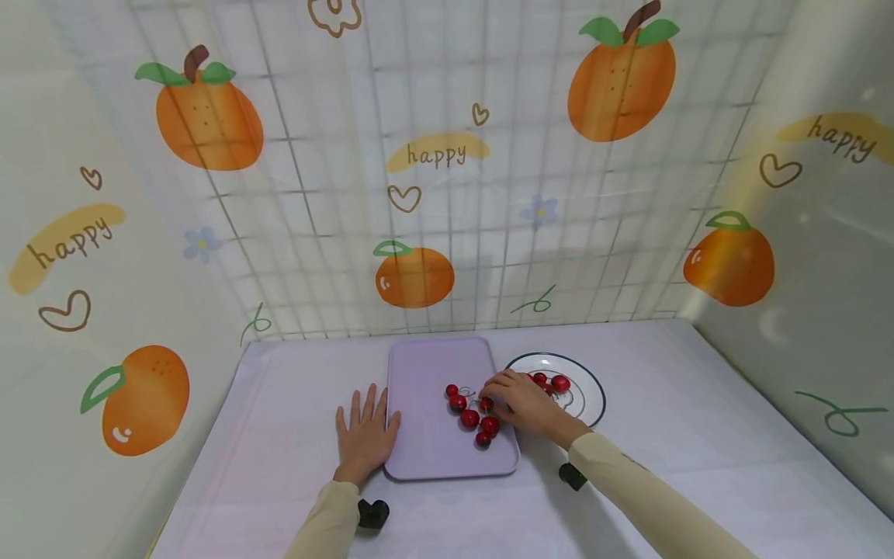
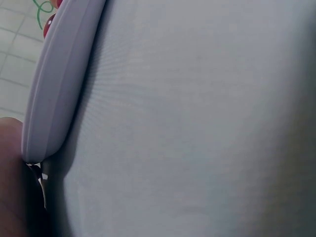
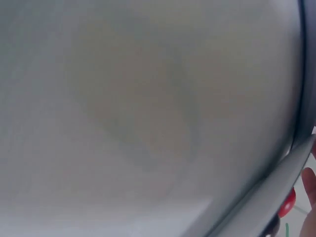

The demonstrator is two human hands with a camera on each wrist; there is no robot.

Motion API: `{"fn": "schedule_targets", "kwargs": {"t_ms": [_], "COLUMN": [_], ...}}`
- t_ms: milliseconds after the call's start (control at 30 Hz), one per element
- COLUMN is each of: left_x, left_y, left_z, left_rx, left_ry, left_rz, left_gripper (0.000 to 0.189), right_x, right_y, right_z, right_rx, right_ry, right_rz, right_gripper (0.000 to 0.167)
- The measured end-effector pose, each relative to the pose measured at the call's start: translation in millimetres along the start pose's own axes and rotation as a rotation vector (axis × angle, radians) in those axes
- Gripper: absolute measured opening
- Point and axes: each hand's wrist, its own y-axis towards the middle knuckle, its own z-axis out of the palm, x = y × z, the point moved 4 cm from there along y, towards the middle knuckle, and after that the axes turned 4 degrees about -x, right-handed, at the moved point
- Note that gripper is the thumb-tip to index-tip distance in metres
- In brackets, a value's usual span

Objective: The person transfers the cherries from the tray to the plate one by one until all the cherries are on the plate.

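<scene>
Left hand (image 1: 366,439) lower centre, fingers spread, at lilac tray (image 1: 419,442); right hand (image 1: 525,404) at cherries (image 1: 469,419), can't tell if pinching.

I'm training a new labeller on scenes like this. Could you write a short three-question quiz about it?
1. True or false: cherries lie on both the tray and the plate.
2. Multiple choice: what colour is the tray?
A) green
B) lilac
C) black
3. Short answer: in the head view, how do the left hand and the right hand differ in what they do?

Key:
1. True.
2. B.
3. The left hand has its fingers spread at the tray's left edge; the right hand reaches over the tray, its fingers bent down at a cherry.
</scene>
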Motion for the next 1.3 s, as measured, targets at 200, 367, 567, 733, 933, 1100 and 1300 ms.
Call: {"fn": "schedule_targets", "kwargs": {"t_ms": [200,367,567,733,933,1100,1300], "left_x": [0.0,0.4,-0.2,-0.2,0.8,4.6,8.3], "left_y": [-0.7,-1.0,-1.7,-1.5,-0.8,2.6,4.4], "left_z": [0.1,1.8,1.2,2.2,2.9,8.7,13.8], "left_rx": [-0.008,-0.017,-0.01,-0.012,-0.019,-0.011,-0.025], "left_ry": [-0.009,-0.022,-0.009,-0.015,-0.025,-0.023,-0.015], "left_rz": [0.002,0.006,0.001,0.0,0.005,0.001,0.005], "left_gripper": [0.062,0.062,0.061,0.062,0.062,0.064,0.064], "right_x": [-3,-4,-4,-7,-11,-10,-12], "right_y": [-1.5,-0.4,-1.7,-3.9,-4.9,-5.1,-5.2], "right_z": [-3,-5,-8,-12,-13,-17,-19], "right_rx": [-0.043,-0.071,-0.098,-0.12,-0.138,-0.157,-0.166], "right_ry": [-0.014,-0.051,-0.098,-0.069,-0.041,-0.071,-0.108], "right_rz": [0.052,0.088,0.098,0.125,0.159,0.178,0.236], "right_gripper": [0.032,0.033,0.035,0.034,0.035,0.038,0.037]}}
